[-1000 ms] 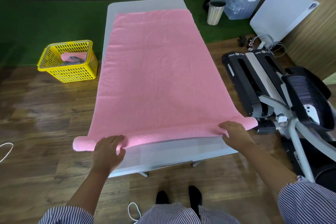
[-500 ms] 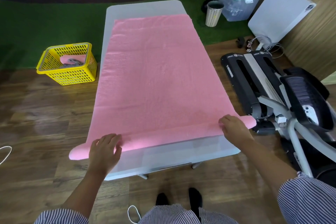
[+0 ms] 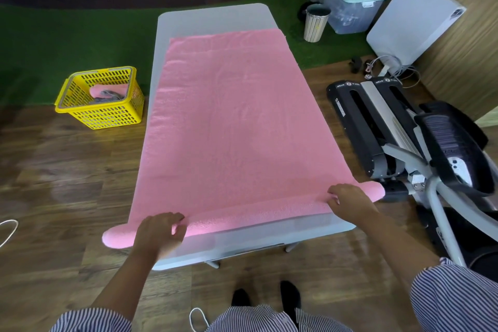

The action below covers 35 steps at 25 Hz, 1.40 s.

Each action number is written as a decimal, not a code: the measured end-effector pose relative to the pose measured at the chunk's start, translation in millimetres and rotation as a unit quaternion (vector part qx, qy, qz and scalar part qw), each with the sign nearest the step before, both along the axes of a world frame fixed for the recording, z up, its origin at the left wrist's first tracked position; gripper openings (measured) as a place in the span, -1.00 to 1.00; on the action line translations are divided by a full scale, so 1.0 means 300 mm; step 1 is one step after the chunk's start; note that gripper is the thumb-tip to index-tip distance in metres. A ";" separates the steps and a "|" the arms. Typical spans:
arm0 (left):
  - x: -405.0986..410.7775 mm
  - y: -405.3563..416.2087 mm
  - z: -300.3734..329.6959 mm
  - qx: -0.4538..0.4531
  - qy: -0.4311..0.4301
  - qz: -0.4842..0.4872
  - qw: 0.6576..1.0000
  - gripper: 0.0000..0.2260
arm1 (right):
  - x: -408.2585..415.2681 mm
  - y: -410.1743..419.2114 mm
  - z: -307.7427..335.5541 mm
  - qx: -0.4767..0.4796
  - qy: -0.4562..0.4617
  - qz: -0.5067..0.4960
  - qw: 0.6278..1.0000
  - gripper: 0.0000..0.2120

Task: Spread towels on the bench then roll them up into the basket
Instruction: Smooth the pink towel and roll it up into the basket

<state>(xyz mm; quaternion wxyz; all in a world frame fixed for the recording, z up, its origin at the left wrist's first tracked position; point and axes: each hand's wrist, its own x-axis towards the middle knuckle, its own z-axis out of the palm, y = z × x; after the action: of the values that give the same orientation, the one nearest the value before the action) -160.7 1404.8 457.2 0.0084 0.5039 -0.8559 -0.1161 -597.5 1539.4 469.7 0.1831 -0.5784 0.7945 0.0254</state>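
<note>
Pink towel lies flat along the counter, its near edge rolled into a thin tube. Left hand and right hand press palms down on the roll's ends — keeping it even — while the yellow basket waits far left.

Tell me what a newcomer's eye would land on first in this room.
The big pink towel covering most of the grey bench in the middle, its near edge rolled under the left hand and right hand. Next, the bright yellow basket on the floor to the left, with cloth inside.
</note>
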 end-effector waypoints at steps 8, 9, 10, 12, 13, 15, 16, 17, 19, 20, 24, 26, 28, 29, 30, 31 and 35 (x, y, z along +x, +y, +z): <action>-0.004 0.003 0.001 -0.062 0.049 0.035 0.996 -0.65 | 0.005 0.004 -0.025 -0.084 0.005 -0.043 0.996 -0.78; -0.001 0.004 -0.006 -0.052 0.049 0.029 0.997 -0.65 | 0.008 0.007 -0.020 -0.082 -0.020 -0.049 0.995 -0.77; 0.002 0.003 -0.010 -0.049 0.045 0.020 0.998 -0.63 | 0.008 0.012 -0.014 -0.075 -0.042 -0.051 0.995 -0.74; 0.007 0.004 -0.016 -0.049 0.037 0.013 0.998 -0.59 | 0.002 0.021 -0.005 -0.047 -0.055 -0.028 0.997 -0.66; 0.003 0.008 -0.012 -0.053 0.032 0.019 0.998 -0.58 | -0.003 0.024 -0.003 -0.037 -0.047 -0.014 0.998 -0.63; -0.007 0.020 0.005 -0.044 0.016 0.034 0.998 -0.59 | -0.007 0.028 0.002 -0.035 -0.031 -0.007 0.999 -0.64; -0.006 0.025 0.008 -0.036 0.007 0.041 0.998 -0.59 | -0.004 0.030 0.005 -0.033 -0.031 -0.011 0.999 -0.66; -0.001 0.026 0.013 -0.020 0.002 0.047 0.999 -0.59 | -0.001 0.031 0.007 -0.027 -0.037 -0.017 0.999 -0.68; 0.015 0.026 0.015 0.011 0.007 0.049 0.999 -0.59 | 0.001 0.038 0.006 -0.015 -0.050 -0.026 0.998 -0.68; 0.023 0.024 0.011 0.004 0.016 0.036 0.999 -0.61 | 0.001 0.040 0.005 -0.009 -0.053 -0.027 0.998 -0.68; 0.037 0.029 -0.009 -0.111 0.039 0.018 0.993 -0.72 | 0.004 0.027 0.005 -0.078 -0.005 -0.021 0.997 -0.67; 0.033 0.028 -0.010 -0.112 0.051 0.033 0.992 -0.70 | 0.006 0.015 0.006 -0.107 -0.007 -0.035 0.994 -0.69; 0.045 0.031 -0.034 -0.087 0.041 0.011 0.995 -0.67 | 0.008 0.019 0.000 -0.058 -0.012 -0.023 0.998 -0.68; 0.052 0.034 -0.047 -0.075 0.036 -0.003 0.997 -0.66 | 0.009 0.023 -0.004 -0.026 -0.009 -0.011 1.000 -0.65; 0.054 0.036 -0.054 -0.058 0.029 -0.009 0.998 -0.62 | 0.010 0.027 -0.009 -0.007 -0.005 -0.002 1.000 -0.60; 0.053 0.035 -0.061 -0.047 0.028 -0.005 0.999 -0.56 | 0.010 0.029 -0.011 -0.003 -0.002 0.001 1.000 -0.57; 0.024 0.037 -0.029 -0.051 0.031 0.009 0.998 -0.75 | 0.021 0.043 -0.009 -0.047 0.015 -0.013 0.999 -0.63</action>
<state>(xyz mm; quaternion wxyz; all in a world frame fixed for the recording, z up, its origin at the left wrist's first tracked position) -153.6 1415.9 448.4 0.0619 0.5069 -0.8553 -0.0878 -591.1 1552.2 467.0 0.1444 -0.5754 0.8050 -0.0055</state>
